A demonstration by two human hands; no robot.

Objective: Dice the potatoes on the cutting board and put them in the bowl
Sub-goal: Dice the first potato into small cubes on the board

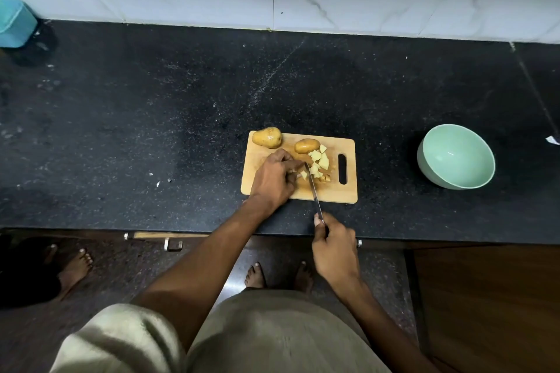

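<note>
Your left hand pinches a potato piece on the cutting board; your right hand grips the knife. Two whole potatoes lie far; bowl stands right on the table.

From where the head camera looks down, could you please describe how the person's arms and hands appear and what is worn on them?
Both arms are bare from the hands up as far as the frame shows: no sleeves reach the forearms. The left hand and right hand show no gloves, and no rings, watch or bracelets are visible. A light beige garment covers the torso at the bottom of the view.
</note>
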